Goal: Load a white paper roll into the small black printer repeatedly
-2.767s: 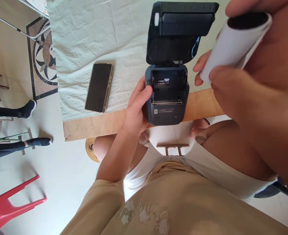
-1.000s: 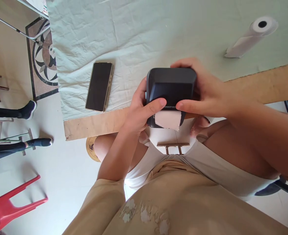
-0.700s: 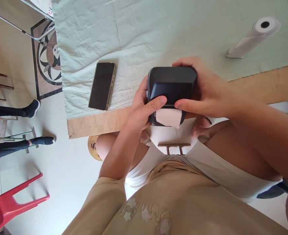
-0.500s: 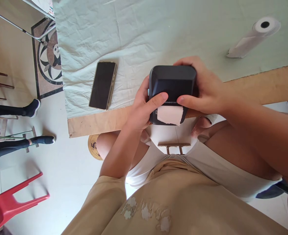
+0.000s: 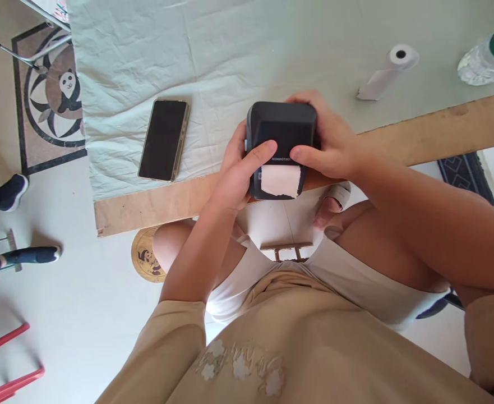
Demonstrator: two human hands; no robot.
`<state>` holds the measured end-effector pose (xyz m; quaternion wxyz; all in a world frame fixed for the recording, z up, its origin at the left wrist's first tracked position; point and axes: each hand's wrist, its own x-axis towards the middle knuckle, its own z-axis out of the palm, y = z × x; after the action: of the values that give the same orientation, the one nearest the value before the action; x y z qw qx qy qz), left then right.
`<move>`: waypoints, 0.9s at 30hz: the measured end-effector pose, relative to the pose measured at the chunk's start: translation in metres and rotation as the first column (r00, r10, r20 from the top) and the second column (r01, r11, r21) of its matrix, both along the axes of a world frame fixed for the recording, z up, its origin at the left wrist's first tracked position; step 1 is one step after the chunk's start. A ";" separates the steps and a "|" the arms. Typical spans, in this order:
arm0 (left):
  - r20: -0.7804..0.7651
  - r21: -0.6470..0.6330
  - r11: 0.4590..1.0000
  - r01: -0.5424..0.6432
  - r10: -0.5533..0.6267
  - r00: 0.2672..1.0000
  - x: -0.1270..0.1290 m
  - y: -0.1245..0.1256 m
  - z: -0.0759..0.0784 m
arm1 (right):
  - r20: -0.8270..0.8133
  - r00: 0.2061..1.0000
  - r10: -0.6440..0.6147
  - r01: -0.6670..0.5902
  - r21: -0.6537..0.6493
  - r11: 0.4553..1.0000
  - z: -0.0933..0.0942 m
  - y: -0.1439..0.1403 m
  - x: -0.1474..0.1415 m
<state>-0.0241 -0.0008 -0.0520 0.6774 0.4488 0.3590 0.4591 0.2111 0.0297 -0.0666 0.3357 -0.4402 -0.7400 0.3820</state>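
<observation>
The left hand [image 5: 234, 177] wraps around the left side of a small dark printer [image 5: 281, 132], fingers curled against its side and the thumb [image 5: 260, 155] laid across the closed lid. The right hand [image 5: 328, 146] grips the printer's right side the same way, its thumb pressing the lid's front edge from the opposite side. Between the two thumbs, a short strip of pale paper [image 5: 281, 181] with a torn edge hangs out of the front slot. The printer sits at the near edge of the worktop [image 5: 440, 132], partly on a creased pale cloth [image 5: 230, 50]. On the cloth just to the left lies a phone [image 5: 163, 139], screen dark. Further right stand a white paper roll [image 5: 387, 72] and, at the corner, a clear bottle [image 5: 488, 53] with a green label.
</observation>
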 end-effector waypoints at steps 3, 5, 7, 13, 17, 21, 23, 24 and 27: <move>0.031 -0.020 1.000 0.015 -0.014 0.999 0.003 0.007 -0.007 | -0.010 0.999 -0.040 0.040 0.010 0.999 -0.001 0.000 0.000; 0.075 -0.031 0.999 0.043 -0.040 0.996 0.005 0.015 -0.016 | -0.022 0.998 -0.054 0.055 0.009 0.998 -0.001 0.001 0.000; 0.108 -0.035 0.997 0.073 -0.068 0.992 0.008 0.025 -0.024 | -0.023 0.997 -0.072 0.072 -0.003 0.997 -0.002 0.002 0.001; 0.052 -0.060 0.997 0.039 -0.036 0.998 0.013 0.040 -0.030 | -0.003 0.998 -0.068 0.068 -0.005 0.998 0.001 0.006 0.000; 0.097 0.026 0.999 -0.021 0.018 0.995 0.014 0.020 -0.012 | -0.024 0.998 -0.054 0.054 0.011 0.998 0.007 0.004 -0.004; 0.103 0.068 0.991 -0.117 0.110 0.989 0.016 -0.003 0.000 | -0.059 0.998 -0.012 0.014 0.030 0.999 0.011 0.000 -0.004; 0.077 0.095 0.987 -0.130 0.122 0.989 0.014 -0.004 -0.002 | -0.057 0.998 0.021 -0.018 0.047 0.999 0.011 -0.001 -0.003; 0.068 0.114 0.984 -0.137 0.129 0.989 0.013 -0.002 -0.005 | -0.060 0.998 0.033 -0.030 0.055 0.998 0.011 -0.001 -0.003; 0.043 0.152 0.983 -0.102 0.097 0.994 0.007 0.005 -0.012 | -0.091 0.993 0.071 -0.067 0.054 0.996 0.011 -0.001 -0.002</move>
<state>-0.0167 0.0046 -0.0643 0.6233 0.4730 0.3324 0.5266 0.2086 0.0283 -0.0560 0.3672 -0.3876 -0.7479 0.3944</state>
